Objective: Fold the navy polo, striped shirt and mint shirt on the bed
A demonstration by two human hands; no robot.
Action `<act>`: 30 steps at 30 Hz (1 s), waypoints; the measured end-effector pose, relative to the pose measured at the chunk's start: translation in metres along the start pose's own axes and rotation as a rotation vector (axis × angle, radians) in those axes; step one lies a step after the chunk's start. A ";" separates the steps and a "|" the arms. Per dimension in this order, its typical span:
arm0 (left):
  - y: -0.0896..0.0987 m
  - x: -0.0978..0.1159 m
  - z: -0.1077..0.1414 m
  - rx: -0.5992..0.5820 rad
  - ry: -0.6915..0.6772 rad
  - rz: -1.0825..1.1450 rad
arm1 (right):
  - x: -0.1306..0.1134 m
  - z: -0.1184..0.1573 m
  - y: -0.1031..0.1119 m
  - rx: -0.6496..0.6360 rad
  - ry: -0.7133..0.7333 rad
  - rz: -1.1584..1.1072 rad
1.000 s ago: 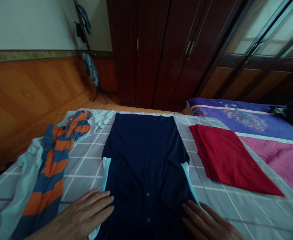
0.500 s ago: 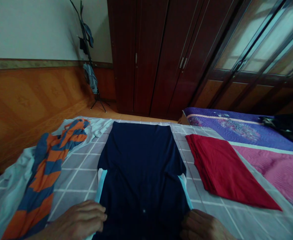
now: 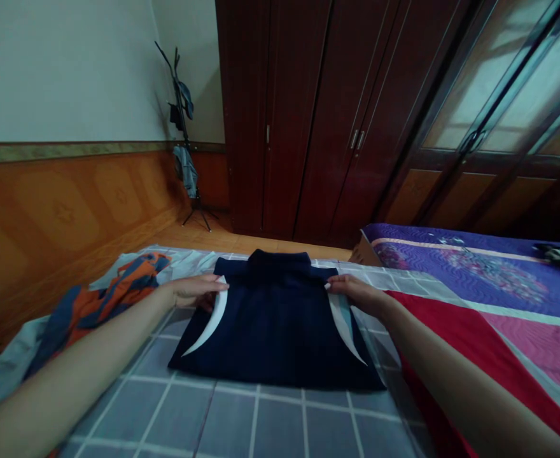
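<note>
A navy shirt with pale blue and white trim [image 3: 275, 337] lies folded over on itself on a grey checked bedsheet [image 3: 242, 413], its collar end at the far side. My left hand [image 3: 195, 291] and my right hand [image 3: 356, 294] are at the far corners of the fold, fingers over its upper layer and seeming to hold it. A folded red cloth [image 3: 466, 343] lies right of the shirt, partly under my right forearm. An orange-and-blue striped garment [image 3: 118, 292] lies left, partly hidden by my left forearm.
A purple and pink quilt [image 3: 480, 267] covers the right side of the bed. Beyond the bed's far end are a wooden floor, a dark wardrobe [image 3: 303, 127], a glass-paned cabinet [image 3: 494, 95], and a clothes stand with hanging garments [image 3: 184, 133].
The shirt's near half has been folded up and away toward the collar, making it much shorter. Both hands have moved from the near end to the far end, and the view has tilted upward.
</note>
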State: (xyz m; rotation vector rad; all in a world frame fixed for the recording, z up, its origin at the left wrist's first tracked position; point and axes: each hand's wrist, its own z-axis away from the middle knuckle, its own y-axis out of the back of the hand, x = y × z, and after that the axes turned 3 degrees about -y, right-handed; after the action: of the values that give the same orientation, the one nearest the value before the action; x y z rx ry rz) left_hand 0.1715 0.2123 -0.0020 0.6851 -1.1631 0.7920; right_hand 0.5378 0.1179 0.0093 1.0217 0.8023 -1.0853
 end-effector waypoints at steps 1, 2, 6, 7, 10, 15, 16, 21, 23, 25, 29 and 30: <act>0.002 -0.008 -0.004 -0.011 0.024 0.009 | 0.010 -0.008 0.001 0.030 -0.011 -0.003; 0.003 -0.016 -0.006 -0.045 0.037 0.017 | 0.020 -0.013 0.001 0.061 -0.018 -0.007; 0.002 -0.035 0.000 -0.047 -0.071 0.044 | 0.042 -0.014 -0.001 0.134 -0.018 -0.013; 0.000 -0.036 0.001 -0.022 -0.082 0.030 | 0.043 -0.014 -0.001 0.148 -0.018 -0.004; -0.009 -0.037 -0.003 0.067 -0.054 -0.058 | 0.045 -0.018 -0.001 0.222 -0.011 0.031; -0.013 -0.041 -0.018 0.196 -0.099 -0.116 | 0.051 -0.032 0.003 0.417 0.045 0.114; -0.011 -0.042 -0.020 0.198 -0.091 -0.132 | 0.052 -0.034 0.005 0.446 0.048 0.139; 0.002 -0.049 -0.026 0.196 -0.077 -0.284 | 0.057 -0.032 0.005 0.669 0.085 0.484; 0.005 -0.052 -0.028 0.296 -0.132 -0.349 | 0.060 -0.031 0.002 0.771 0.222 0.731; 0.005 -0.053 -0.029 0.433 -0.214 -0.454 | 0.063 -0.032 -0.002 0.795 0.393 0.871; -0.002 -0.055 -0.029 0.490 -0.258 -0.694 | 0.076 -0.038 -0.007 0.566 0.509 1.044; -0.004 -0.055 -0.029 0.476 -0.249 -0.728 | 0.079 -0.039 -0.007 0.502 0.492 1.085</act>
State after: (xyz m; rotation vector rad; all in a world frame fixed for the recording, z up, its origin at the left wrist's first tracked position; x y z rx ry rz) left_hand 0.1788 0.2240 -0.0633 1.5293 -0.8384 0.3552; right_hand 0.5524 0.1289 -0.0775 1.8790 0.2199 -0.0642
